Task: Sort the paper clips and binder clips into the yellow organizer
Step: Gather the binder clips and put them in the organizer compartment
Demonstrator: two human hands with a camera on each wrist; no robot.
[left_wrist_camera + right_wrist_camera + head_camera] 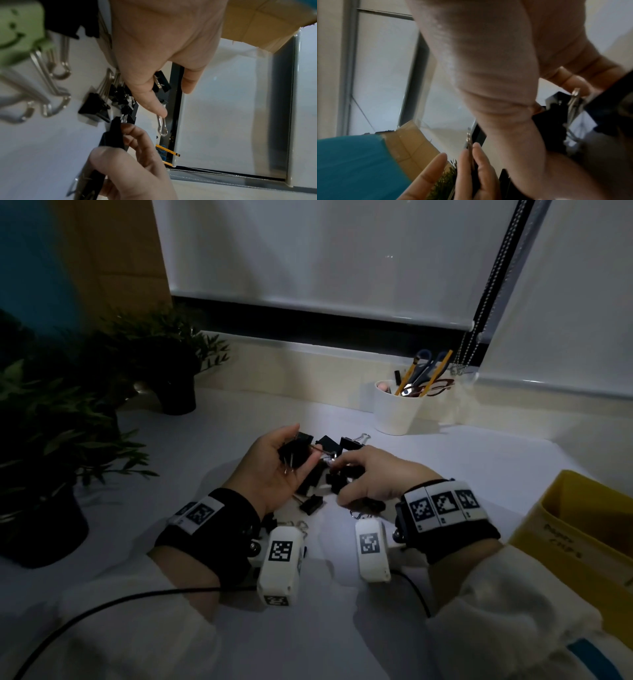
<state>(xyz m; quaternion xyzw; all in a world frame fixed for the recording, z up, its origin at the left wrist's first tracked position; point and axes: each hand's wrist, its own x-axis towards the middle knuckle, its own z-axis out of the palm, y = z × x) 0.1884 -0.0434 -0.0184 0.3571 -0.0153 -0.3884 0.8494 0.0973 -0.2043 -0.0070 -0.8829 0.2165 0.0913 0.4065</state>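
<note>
Black binder clips (317, 479) lie in a heap on the white table (462, 474). My left hand (296, 448) is palm up beside the heap, its fingers curled round several black binder clips (296, 455); the same held clips (161, 83) show in the left wrist view. My right hand (342, 477) hovers palm down over the heap. In the left wrist view that right hand (133, 169) pinches a black binder clip (113, 135). The yellow organizer (561, 508) stands at the right edge and has a handwritten label. A green binder clip (17, 27) lies close to my left wrist.
A white cup (397, 412) with scissors and pencils stands behind the heap to the right. Two dark potted plants (51, 440) (171, 364) occupy the left side. A black cable (102, 604) runs across the near table. A window blind hangs behind.
</note>
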